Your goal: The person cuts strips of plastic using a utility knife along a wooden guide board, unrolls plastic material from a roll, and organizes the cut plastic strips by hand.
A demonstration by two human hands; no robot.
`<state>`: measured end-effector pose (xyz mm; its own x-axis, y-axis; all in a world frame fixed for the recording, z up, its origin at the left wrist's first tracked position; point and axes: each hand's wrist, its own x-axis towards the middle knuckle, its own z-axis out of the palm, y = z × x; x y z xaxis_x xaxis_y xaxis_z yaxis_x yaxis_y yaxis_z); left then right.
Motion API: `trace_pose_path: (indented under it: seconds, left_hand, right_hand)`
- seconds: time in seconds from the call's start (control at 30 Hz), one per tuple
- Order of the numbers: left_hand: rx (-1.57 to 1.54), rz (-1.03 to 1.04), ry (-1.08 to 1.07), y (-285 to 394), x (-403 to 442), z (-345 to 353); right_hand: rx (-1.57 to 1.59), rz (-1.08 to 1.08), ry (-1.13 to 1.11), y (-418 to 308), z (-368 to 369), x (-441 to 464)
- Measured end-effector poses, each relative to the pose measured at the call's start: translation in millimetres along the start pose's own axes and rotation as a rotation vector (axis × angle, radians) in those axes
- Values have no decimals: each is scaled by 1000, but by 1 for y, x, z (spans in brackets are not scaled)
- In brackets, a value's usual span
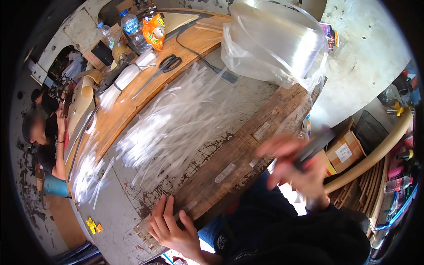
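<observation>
Brown wood, the plank lies under the spread fingers of our left hand, while our blurry right hand has its fingers curled round a black tool; clear strips lie past the left fingers, so we seem to hold the plank steady, and next calls for careful aim.

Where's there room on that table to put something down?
Try the grey table between the small yellow packets and the wooden plank. A narrower bare patch of curved board borders the scissors. Mid-table is crowded with plastic strips.
</observation>
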<state>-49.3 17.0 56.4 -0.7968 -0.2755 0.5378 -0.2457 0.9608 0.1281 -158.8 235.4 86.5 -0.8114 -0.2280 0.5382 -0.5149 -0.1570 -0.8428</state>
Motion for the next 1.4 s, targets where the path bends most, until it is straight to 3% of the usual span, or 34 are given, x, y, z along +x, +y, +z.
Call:
trace_pose_path:
  seconds: [0.03, 0.1, 0.13, 0.2, 0.3, 0.4, 0.53, 1.07, 1.23, 1.4]
  left_hand:
    - [4, 0, 9, 0, 0, 1]
    - [5, -2, 12, 0, -1, 2]
    - [16, -8, 17, -1, -1, 3]
    - [27, -17, 24, -1, -1, 3]
    - [29, -16, 35, -1, 0, 4]
    - [36, -14, 26, 0, 0, 4]
    - [32, -12, 35, 0, 1, 5]
    - [71, 1, 64, 2, 2, 5]
    - [78, -9, 60, 2, 1, 6]
    - [85, -3, 52, 0, -1, 6]
  right_hand:
    - [80, 41, 274, -5, -14, 1]
    - [-265, -96, 904, 2, -50, 20]
    - [-339, -244, 1059, 15, -80, 28]
    - [-510, -168, 1179, 30, -134, 29]
    - [-571, 95, 1029, 54, -186, 25]
    - [-717, 246, 825, 63, -191, 30]
    - [-762, 262, 622, 71, -184, 31]
    - [-734, 277, 648, 86, -207, 29]
    - [-647, 403, 518, 83, -213, 33]
    - [-676, 399, 510, 81, -215, 41]
